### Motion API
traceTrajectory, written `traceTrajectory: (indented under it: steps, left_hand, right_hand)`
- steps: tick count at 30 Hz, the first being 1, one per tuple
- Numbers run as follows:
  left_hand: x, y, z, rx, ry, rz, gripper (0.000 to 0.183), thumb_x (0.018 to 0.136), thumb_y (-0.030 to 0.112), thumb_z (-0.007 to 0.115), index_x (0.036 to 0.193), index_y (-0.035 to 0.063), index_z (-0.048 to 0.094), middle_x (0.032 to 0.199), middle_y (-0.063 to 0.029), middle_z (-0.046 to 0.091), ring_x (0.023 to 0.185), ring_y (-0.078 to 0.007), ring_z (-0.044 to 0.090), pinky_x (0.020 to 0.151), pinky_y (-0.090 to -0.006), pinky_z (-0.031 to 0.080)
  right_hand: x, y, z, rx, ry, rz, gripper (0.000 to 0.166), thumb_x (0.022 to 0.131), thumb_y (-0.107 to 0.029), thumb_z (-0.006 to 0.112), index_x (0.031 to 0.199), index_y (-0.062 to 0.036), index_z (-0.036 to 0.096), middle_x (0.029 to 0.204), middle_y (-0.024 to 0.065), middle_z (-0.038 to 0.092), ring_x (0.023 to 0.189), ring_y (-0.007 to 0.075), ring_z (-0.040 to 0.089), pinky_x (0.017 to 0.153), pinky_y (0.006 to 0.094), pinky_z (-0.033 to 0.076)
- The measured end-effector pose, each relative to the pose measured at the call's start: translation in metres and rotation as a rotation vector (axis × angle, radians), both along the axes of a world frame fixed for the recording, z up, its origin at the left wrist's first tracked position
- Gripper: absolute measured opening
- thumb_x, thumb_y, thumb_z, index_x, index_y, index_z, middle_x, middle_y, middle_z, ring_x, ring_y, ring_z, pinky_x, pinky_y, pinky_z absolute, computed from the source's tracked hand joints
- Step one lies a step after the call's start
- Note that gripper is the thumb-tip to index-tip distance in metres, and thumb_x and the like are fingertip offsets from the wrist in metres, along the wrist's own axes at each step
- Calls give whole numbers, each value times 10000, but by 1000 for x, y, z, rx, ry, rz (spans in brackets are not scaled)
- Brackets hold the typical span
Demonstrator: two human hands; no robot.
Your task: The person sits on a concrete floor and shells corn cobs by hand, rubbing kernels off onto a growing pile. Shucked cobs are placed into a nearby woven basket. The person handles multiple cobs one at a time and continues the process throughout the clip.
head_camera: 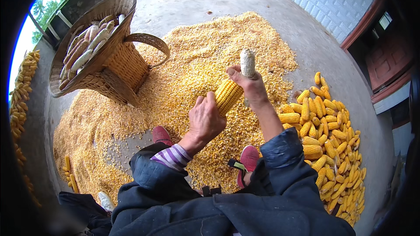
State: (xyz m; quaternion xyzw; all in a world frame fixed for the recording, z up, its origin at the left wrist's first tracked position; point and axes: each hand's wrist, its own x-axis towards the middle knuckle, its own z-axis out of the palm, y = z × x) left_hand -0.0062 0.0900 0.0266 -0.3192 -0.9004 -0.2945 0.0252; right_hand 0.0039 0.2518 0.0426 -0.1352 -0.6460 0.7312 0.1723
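My left hand (207, 118) grips the lower end of a yellow corn cob (228, 96) full of kernels. A bare, pale corncob (247, 62) stands upright in my right hand (251, 87), whose fingers wrap around it beside the top end of the yellow cob. Whether the right hand also touches the yellow cob I cannot tell. Below both hands spreads a broad heap of loose corn kernels (197, 59) on the concrete floor.
A wicker basket (126, 64) with a looped strap holds stripped cobs (87, 44) at the upper left. Unshelled corn ears (334, 137) are piled on the right. More ears (21, 101) line the left edge. Another person's white shoe (106, 201) shows at lower left.
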Motion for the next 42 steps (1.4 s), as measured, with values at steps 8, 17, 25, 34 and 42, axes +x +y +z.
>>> traceTrajectory:
  steps: [8, 17, 25, 34, 42]
  left_hand:
    - [-7, -7, 19, 404, -1016, -361, 320, 680, 184, 754, 878, -20, 607, 757, -47, 569, 639, -159, 574, 570, -298, 467]
    - [-7, -4, 1, 195, -294, -17, 460, 650, 181, 714, 1026, -19, 538, 771, -147, 617, 674, -328, 612, 655, -407, 508]
    - [2, 7, 1, 87, -302, 58, 505, 633, 214, 710, 990, -58, 477, 834, -194, 639, 729, -352, 638, 648, -418, 526]
    - [-11, 1, 9, 186, -492, -9, 517, 630, 205, 711, 1034, -50, 514, 831, -182, 641, 763, -330, 633, 702, -412, 509]
    - [0, 5, 1, 18, -74, 30, 386, 646, 131, 663, 925, -30, 451, 788, -240, 604, 777, -403, 610, 684, -475, 511]
  right_hand:
    - [-16, 24, -24, -138, 107, -406, 203, 822, -163, 739, 940, -8, 683, 795, 60, 669, 683, 127, 601, 626, 269, 479]
    - [2, 20, 10, -299, 18, 96, 502, 850, -389, 705, 1155, -15, 566, 940, 77, 628, 882, 167, 613, 769, 297, 500]
    - [-13, -7, -11, 296, 160, -384, 280, 854, -272, 728, 860, 5, 686, 710, 29, 646, 661, 118, 578, 622, 286, 457]
    - [-9, 11, 2, -182, 88, -56, 438, 853, -390, 711, 1058, -7, 651, 972, 82, 668, 909, 135, 583, 837, 314, 440]
    - [-9, -12, 0, 230, -6, -197, 232, 842, -243, 727, 900, -22, 689, 797, 29, 660, 751, 102, 583, 703, 257, 454]
